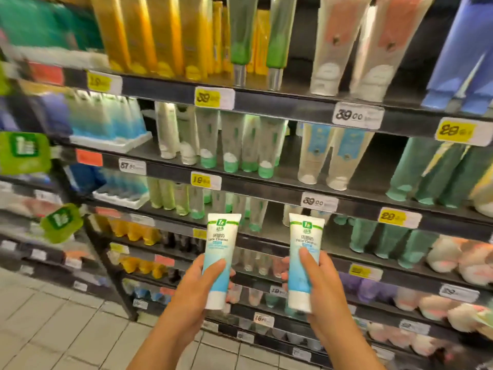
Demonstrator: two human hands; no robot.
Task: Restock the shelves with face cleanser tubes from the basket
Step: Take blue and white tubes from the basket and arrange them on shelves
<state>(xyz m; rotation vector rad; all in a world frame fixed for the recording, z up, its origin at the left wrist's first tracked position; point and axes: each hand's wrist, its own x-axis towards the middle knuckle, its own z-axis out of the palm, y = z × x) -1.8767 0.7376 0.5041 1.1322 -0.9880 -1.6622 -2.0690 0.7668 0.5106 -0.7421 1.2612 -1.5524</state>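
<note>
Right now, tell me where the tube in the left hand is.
In the head view, low centre: the left hand grips the left tube upright before the shelves, beside the right hand's tube.

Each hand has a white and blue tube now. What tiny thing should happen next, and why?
Probably lift the tube in the left hand up and forward to the shelf row of similar white tubes with green caps right behind it. The left tube and right tube, gripped by the right hand, are both upright in front of the shelves, not on one yet.
</note>
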